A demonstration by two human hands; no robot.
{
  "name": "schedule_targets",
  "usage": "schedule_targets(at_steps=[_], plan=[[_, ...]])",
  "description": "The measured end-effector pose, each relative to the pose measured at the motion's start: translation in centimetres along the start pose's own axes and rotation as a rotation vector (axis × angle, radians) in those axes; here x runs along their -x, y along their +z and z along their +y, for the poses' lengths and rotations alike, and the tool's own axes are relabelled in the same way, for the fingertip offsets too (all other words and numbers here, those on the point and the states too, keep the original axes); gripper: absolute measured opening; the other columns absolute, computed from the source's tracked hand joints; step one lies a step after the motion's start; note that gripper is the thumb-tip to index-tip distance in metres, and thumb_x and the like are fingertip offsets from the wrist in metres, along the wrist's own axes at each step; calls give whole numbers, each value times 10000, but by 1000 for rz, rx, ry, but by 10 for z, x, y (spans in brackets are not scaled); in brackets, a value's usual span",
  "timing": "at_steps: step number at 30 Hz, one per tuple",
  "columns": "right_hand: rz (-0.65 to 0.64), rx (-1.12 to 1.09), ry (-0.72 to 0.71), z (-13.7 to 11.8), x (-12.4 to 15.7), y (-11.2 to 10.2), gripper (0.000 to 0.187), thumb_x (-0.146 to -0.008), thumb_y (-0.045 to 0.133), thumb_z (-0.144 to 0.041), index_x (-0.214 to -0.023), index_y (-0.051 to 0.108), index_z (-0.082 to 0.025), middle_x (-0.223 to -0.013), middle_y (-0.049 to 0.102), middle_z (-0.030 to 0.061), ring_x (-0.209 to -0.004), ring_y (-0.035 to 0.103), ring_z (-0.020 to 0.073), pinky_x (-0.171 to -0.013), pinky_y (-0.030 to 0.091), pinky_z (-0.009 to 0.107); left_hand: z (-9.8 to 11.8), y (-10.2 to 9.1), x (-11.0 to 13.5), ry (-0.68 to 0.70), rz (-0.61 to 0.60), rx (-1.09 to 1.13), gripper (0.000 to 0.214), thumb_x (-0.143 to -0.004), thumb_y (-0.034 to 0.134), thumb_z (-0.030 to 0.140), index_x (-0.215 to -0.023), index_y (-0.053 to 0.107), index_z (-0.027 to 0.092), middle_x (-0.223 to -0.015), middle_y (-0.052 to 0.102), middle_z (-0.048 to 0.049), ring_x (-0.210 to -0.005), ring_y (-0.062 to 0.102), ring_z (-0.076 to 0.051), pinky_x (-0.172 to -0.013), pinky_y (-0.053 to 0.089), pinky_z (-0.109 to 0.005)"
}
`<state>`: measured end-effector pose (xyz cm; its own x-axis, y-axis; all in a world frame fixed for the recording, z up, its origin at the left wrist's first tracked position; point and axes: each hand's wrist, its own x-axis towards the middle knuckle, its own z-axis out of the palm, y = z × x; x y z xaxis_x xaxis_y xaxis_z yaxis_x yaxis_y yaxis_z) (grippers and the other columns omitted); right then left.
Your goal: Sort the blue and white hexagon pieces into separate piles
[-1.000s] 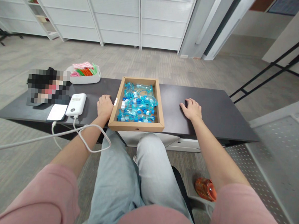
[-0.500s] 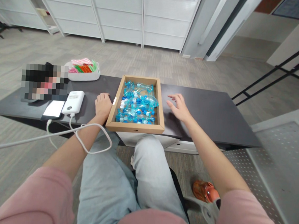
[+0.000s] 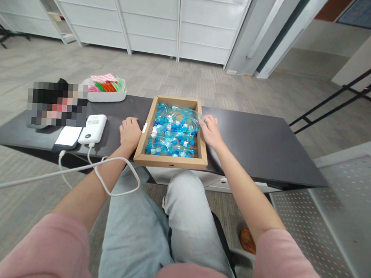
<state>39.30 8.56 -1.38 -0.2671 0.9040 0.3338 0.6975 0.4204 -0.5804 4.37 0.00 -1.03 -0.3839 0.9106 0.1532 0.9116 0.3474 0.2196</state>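
Worktop (image 3: 260, 148), dark, is occupied near its middle by a cardboard tray (image 3: 171, 162). Left hand (image 3: 131, 132) is laid just beside the tray's left wall, fingers loosely bent, unclenched. Right hand (image 3: 211, 131) is held at the right rim; its fingers are closed on one end of a clear curved piece (image 3: 194, 113). Small blue and white parts (image 3: 154, 129) are scattered in the tray.

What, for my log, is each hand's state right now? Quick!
Left hand: open, palm down on the table beside the box.
Right hand: fingers closed on a clear blue piece at the box's right side.
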Motion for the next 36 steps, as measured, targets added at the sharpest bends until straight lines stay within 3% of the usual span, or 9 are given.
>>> schedule_targets(at_steps=[5, 9, 12, 15, 18, 28, 32, 36], plan=[[254, -158, 99, 43, 9, -20, 563, -1223, 367, -618, -1224, 823, -287, -1258, 717, 108, -1303, 662, 308, -1244, 514, 487, -2, 2, 0, 18, -3, -30, 582, -1143, 336, 257, -1618, 609, 59, -1634, 610, -346, -1529, 578, -466, -1268, 491, -606], [352, -140, 260, 69, 20, -30, 718, -1179, 352, -764, -1268, 858, -263, -1282, 700, 134, -1328, 665, 309, -1199, 561, 466, -6, 5, -3, 15, -8, -54, 579, -1133, 330, 240, -1616, 595, 63, -1633, 599, -343, -1506, 575, -468, -1250, 505, -617], [376, -234, 351, 79, 23, -29, 789, -1136, 332, -819, -1342, 824, -237, -1254, 744, 128, -1179, 701, 287, -1085, 615, 436, -6, 6, -4, 8, -17, -74, 581, -1133, 335, 252, -1620, 594, 69, -1639, 600, -329, -1516, 572, -463, -1264, 507, -609], [400, -439, 388, 84, 22, -24, 693, -1084, 459, -805, -1364, 763, -248, -1186, 773, 98, -1029, 721, 254, -978, 638, 408, -6, 6, -4, -8, -15, -69, 589, -1123, 326, 240, -1625, 597, 89, -1650, 608, -314, -1523, 568, -456, -1271, 508, -598], [375, -558, 359, 85, 21, -19, 587, -1042, 568, -776, -1343, 691, -287, -1211, 772, 92, -1076, 762, 248, -966, 642, 403, -6, 5, -4, -9, -23, -59, 613, -1123, 308, 257, -1627, 601, 70, -1658, 600, -328, -1523, 560, -475, -1276, 501, -610], [326, -688, 335, 85, 24, -15, 500, -956, 748, -758, -1098, 594, -303, -1160, 795, 61, -1138, 808, 261, -865, 662, 375, -5, 1, -2, -17, -32, -50, 556, -1148, 342, 227, -1615, 610, 87, -1646, 629, -311, -1535, 585, -449, -1277, 521, -603], [327, -729, 274, 93, 24, -7, 553, -871, 845, -765, -1067, 625, -297, -1060, 799, 47, -1047, 793, 258, -847, 657, 378, -5, -3, 1, 26, -73, -31, 578, -1175, 302, 231, -1649, 567, 35, -1679, 582, -334, -1559, 563, -431, -1297, 497, -610], [332, -693, 220, 105, 18, 0, 495, -903, 848, -709, -1082, 650, -293, -954, 751, 11, -926, 733, 225, -900, 643, 392, -7, -7, 2, 36, -68, -29, 580, -1172, 298, 220, -1639, 575, 16, -1658, 594, -349, -1548, 576, -428, -1287, 502, -627]])
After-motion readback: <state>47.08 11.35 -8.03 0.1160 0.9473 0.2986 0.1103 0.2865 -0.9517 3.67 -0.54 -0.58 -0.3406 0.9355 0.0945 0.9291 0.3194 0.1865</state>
